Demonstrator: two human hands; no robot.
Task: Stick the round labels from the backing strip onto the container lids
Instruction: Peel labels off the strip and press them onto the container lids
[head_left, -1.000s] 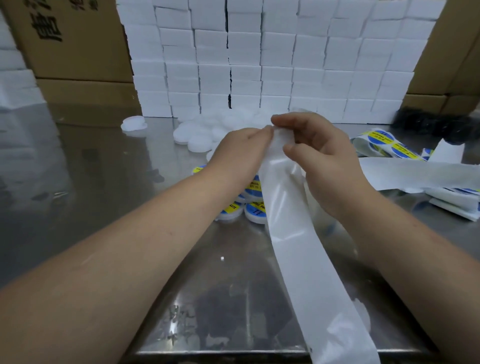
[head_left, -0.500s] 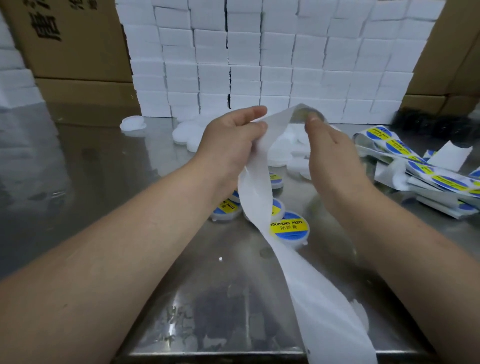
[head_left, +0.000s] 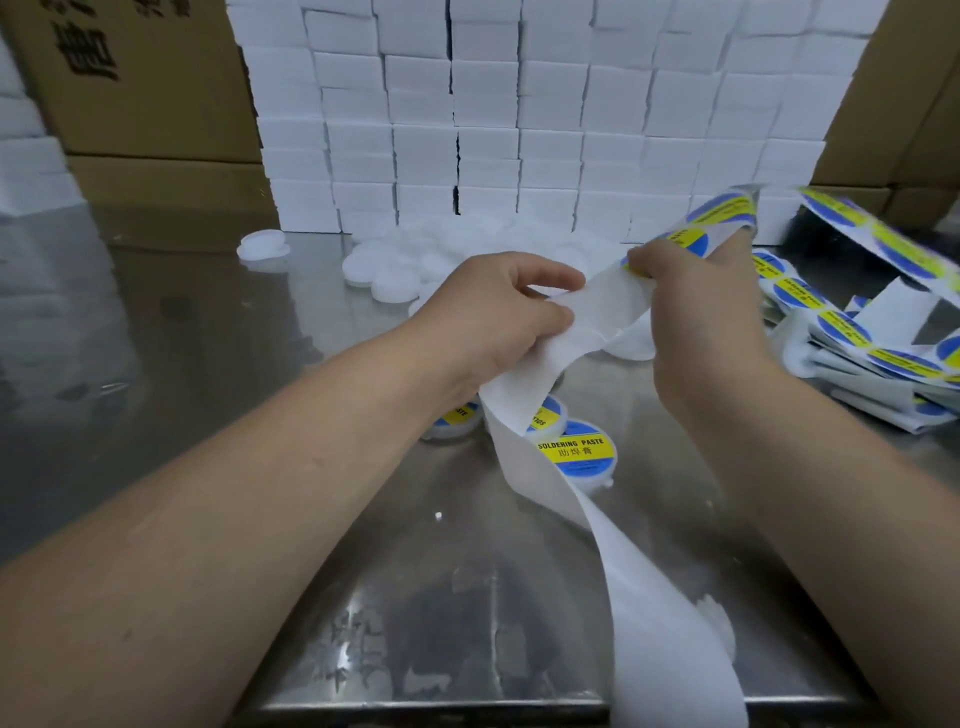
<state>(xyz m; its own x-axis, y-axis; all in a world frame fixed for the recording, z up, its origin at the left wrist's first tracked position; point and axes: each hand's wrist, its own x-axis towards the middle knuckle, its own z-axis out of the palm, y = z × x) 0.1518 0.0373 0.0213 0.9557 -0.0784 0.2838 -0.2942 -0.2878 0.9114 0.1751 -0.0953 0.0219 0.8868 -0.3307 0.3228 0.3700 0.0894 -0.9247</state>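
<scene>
Between your fingers (head_left: 550, 274) the strip (head_left: 608, 296) is thin, floppy paper: left hand (head_left: 493, 317) pinches the bare stretch, right hand (head_left: 701, 322) pinches beside a label (head_left: 684, 243). Peel by its edge, it'll probably curl. Lids (head_left: 387, 266) sit beyond your fingertips.

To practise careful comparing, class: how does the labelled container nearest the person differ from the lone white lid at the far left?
The labelled container carries a blue and yellow SOLDERING PASTE label; the lone white lid is bare. The labelled container sits near, beside the backing strip; the lone white lid lies far back, by the stacked white boxes. Both are round and rest on the metal table.
</scene>
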